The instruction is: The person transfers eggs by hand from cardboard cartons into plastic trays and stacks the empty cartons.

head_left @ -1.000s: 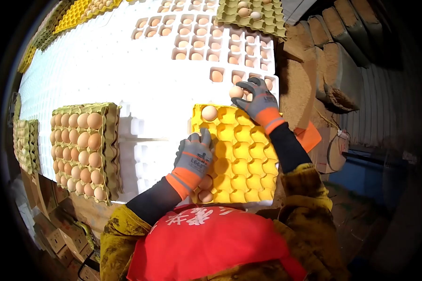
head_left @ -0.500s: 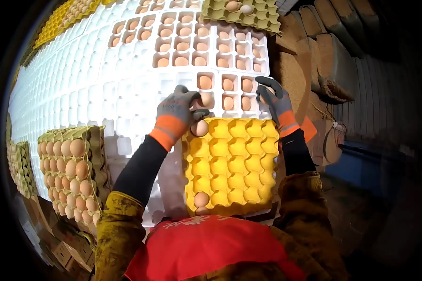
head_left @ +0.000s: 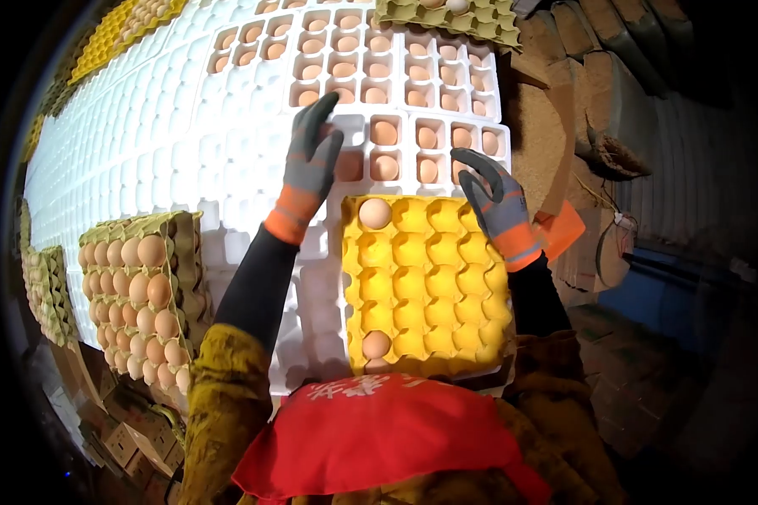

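Note:
My left hand [head_left: 312,156], in a grey and orange glove, is raised over the white foam egg tray [head_left: 351,128]. Its fingers are apart and it holds nothing. Just right of it, a brown egg [head_left: 385,167] sits in a cell. My right hand [head_left: 499,206] curves over the tray's near right side with thumb and fingers spread. Beneath its fingertips lies an egg [head_left: 459,171], partly hidden, in its cell. Closer to me, the yellow egg tray [head_left: 427,278] has one egg [head_left: 375,214] at its far left corner and two at its near left corner.
At left stands a stack of pulp trays [head_left: 192,252] loaded with eggs. More foam trays [head_left: 143,143] spread leftward, several cells filled at the back. A greenish pulp tray [head_left: 480,25] holds eggs at the top. Brown sacks [head_left: 619,109] and cardboard [head_left: 577,273] lie to the right.
My left hand has let go of an egg, now in a foam-tray cell, and moved up and left. My right hand has shifted down from the rightmost cell, where an egg now shows.

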The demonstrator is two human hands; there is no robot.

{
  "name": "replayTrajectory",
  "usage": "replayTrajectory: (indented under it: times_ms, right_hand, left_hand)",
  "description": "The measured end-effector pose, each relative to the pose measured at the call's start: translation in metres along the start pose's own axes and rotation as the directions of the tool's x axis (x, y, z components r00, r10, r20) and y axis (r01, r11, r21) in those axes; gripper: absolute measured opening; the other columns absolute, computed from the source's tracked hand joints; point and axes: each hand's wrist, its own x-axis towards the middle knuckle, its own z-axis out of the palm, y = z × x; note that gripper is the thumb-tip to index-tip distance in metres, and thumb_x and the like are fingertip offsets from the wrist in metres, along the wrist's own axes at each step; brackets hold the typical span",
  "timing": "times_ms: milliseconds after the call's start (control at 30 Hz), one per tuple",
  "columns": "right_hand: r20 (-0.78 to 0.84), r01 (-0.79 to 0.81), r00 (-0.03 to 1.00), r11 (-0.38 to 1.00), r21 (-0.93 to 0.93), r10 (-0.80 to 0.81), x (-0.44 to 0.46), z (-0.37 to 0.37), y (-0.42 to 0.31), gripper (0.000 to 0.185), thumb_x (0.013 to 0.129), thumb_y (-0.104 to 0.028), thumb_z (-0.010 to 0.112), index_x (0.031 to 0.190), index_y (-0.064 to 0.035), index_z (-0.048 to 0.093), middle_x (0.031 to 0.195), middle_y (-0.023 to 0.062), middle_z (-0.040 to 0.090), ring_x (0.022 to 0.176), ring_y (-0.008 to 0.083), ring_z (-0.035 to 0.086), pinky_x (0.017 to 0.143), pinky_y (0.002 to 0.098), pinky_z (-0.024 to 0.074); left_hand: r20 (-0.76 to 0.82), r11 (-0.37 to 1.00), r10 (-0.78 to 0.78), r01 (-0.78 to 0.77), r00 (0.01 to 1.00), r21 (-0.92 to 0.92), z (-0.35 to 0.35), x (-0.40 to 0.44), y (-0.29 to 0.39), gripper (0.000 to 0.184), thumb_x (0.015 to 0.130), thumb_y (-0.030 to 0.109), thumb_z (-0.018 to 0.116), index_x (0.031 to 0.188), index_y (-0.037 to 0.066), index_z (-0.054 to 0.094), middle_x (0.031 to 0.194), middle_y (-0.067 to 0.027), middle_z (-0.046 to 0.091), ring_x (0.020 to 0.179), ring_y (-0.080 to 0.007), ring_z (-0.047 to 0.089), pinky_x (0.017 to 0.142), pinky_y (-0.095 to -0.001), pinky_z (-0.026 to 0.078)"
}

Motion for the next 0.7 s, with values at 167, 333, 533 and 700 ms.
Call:
replayTrajectory:
  times_ms: [167,333,533,700]
  right_hand:
    - [-0.12,0.123,0.982,0.974,-0.189,-0.148,-0.024,0.03,-0.014,0.03,0.094,-0.011,0.067,0.124,-0.0094,0.067,0.122,0.0112,0.066,0.114,0.0283,0.062,0.098,0.0381,0.0496]
    - [0.302,0.404,0.913,0.696,-0.593,-0.272,-0.022,0.084,-0.045,0.052,0.087,-0.031,0.074,0.135,-0.0181,0.06,0.121,0.0084,0.064,0.117,0.0344,0.055,0.104,0.0438,0.0429]
    - [0.218,-0.262,0.961,0.812,0.521,0.17,-0.049,0.051,-0.052,0.042,0.096,-0.025,0.063,0.132,-0.0046,0.057,0.12,0.0084,0.062,0.104,0.0222,0.062,0.085,0.0362,0.0546]
    - [0.461,-0.205,0.887,0.928,0.31,0.042,-0.143,0.043,-0.063,0.022,0.092,-0.018,0.07,0.11,-0.007,0.063,0.103,0.004,0.066,0.101,0.0199,0.066,0.083,0.0306,0.054]
  left_hand:
    - [0.186,0.821,0.143,-0.222,0.972,0.526,-0.006,-0.008,-0.023,0.042,0.099,0.006,0.054,0.142,0.005,0.055,0.147,-0.0131,0.053,0.139,-0.0287,0.046,0.116,-0.0372,0.035]
    - [-0.188,0.987,-0.103,0.124,0.977,0.1,-0.022,-0.069,0.04,0.032,0.103,0.008,0.056,0.134,0.001,0.061,0.128,-0.0098,0.067,0.117,-0.0158,0.062,0.102,-0.0305,0.047]
    - [0.277,0.944,-0.088,-0.009,0.957,0.331,-0.039,-0.201,0.138,0.04,0.082,0.006,0.077,0.121,0.005,0.067,0.111,-0.0107,0.067,0.103,-0.0252,0.065,0.091,-0.0354,0.051]
    - [0.243,0.803,-0.181,0.0,0.953,0.597,-0.047,-0.262,0.142,0.039,0.081,0.002,0.072,0.119,0.009,0.068,0.105,-0.0122,0.066,0.097,-0.0327,0.062,0.085,-0.0408,0.051]
